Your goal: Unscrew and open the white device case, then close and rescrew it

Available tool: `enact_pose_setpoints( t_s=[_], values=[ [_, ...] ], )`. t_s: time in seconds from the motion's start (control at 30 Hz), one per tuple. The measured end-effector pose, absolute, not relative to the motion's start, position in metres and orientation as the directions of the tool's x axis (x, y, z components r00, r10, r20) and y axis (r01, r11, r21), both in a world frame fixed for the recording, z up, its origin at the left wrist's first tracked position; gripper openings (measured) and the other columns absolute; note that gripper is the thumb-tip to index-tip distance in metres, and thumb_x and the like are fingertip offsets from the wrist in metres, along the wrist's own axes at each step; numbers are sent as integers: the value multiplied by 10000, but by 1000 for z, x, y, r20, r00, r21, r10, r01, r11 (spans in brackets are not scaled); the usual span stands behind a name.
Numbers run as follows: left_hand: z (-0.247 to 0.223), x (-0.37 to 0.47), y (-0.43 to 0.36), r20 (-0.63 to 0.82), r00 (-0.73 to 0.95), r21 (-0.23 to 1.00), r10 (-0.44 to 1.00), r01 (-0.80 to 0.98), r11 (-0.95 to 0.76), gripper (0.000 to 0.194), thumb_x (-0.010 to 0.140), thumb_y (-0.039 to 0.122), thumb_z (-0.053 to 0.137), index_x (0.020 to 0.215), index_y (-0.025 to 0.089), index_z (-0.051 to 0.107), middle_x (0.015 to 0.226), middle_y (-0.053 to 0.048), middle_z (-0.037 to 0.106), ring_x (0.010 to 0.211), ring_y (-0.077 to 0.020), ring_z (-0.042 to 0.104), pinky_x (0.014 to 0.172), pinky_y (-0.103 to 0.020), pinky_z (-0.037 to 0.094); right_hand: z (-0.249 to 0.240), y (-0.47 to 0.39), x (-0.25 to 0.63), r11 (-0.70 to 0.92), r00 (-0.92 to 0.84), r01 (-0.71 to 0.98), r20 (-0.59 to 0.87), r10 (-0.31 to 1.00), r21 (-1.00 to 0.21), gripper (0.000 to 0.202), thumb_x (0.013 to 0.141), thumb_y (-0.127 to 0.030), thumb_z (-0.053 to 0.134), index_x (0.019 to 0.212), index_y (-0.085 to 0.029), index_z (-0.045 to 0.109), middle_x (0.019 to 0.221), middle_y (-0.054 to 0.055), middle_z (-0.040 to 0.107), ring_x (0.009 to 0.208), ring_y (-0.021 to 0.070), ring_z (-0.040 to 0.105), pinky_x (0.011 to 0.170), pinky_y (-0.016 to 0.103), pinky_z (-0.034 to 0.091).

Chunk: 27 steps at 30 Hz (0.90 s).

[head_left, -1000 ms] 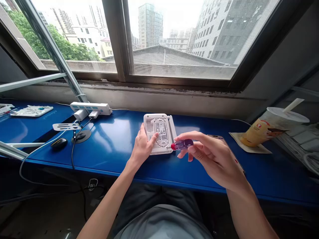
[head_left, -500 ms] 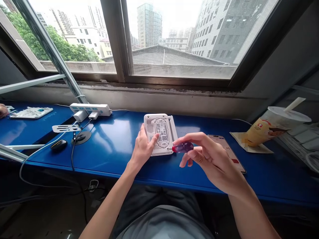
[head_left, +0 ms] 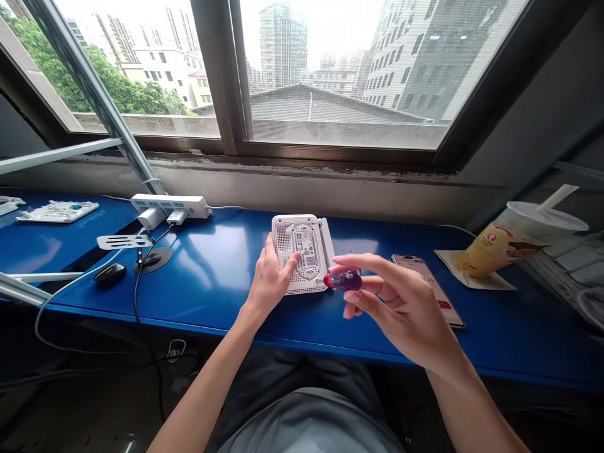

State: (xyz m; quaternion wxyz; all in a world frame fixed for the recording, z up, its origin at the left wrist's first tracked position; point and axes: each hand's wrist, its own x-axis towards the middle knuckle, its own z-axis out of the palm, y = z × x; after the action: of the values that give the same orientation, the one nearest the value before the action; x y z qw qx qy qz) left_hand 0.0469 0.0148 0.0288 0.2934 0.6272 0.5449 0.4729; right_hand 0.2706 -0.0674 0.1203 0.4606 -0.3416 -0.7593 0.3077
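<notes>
A white router (head_left: 306, 242) lies on the blue tabletop with its labelled, vented underside facing up; an antenna is folded along its right edge. My left hand (head_left: 270, 275) grips it by the left side, the thumb laid across the underside near the label. In my right hand (head_left: 403, 308) a small screwdriver (head_left: 345, 280) with a clear purple and red handle is held lightly by the fingertips, nearly level. Its thin shaft points left to the router's lower right corner, where the tip meets a hole too small to make out.
Right of the router lies a phone (head_left: 431, 286), with a drink cup (head_left: 503, 245) on a brown paper beyond it. To the left are a power strip (head_left: 189, 204), a small stand (head_left: 120, 241), a black mouse (head_left: 110, 275), cables and a white casing part (head_left: 59, 212).
My right fingers have shifted around the screwdriver handle, and that hand moved slightly left. The left hand and router stay put. Another person's hand at the far left has gone out of view.
</notes>
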Motion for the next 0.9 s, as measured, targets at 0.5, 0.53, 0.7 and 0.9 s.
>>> enact_pose_setpoints(
  t_s=[0.5,0.53,0.7,0.9],
  values=[
    [28,46,15,261,-63,869,963,449,-206,938,989,598,650,1685,96,270,1532,-258,592,1454,-401,557,1201,-570,442,121,-67,268,678,-264,453,638,723,-580,163,994,-255,788,1155,-265,763,999,26,767,837,163,761,701,242,639],
    [28,46,15,267,-63,872,962,441,-213,930,984,602,656,1680,108,287,1525,-252,600,1453,-401,558,1203,-568,441,120,-67,269,662,-272,439,613,742,-607,188,1010,-266,771,1195,-271,743,1022,21,771,808,152,764,702,243,644],
    [28,46,14,275,-60,882,960,413,-227,900,979,601,669,1669,142,316,1494,-237,627,1416,-393,593,1172,-549,477,120,-69,272,535,-386,282,416,823,-797,195,1116,-319,592,1298,-273,647,1171,44,762,813,144,799,674,231,655],
    [28,46,15,270,-53,866,961,450,-218,903,1001,576,639,1685,112,274,1521,-245,606,1434,-392,576,1181,-558,465,118,-65,268,630,-301,363,553,777,-687,204,1017,-322,762,1216,-280,745,1142,38,747,919,169,766,758,251,651]
  ],
)
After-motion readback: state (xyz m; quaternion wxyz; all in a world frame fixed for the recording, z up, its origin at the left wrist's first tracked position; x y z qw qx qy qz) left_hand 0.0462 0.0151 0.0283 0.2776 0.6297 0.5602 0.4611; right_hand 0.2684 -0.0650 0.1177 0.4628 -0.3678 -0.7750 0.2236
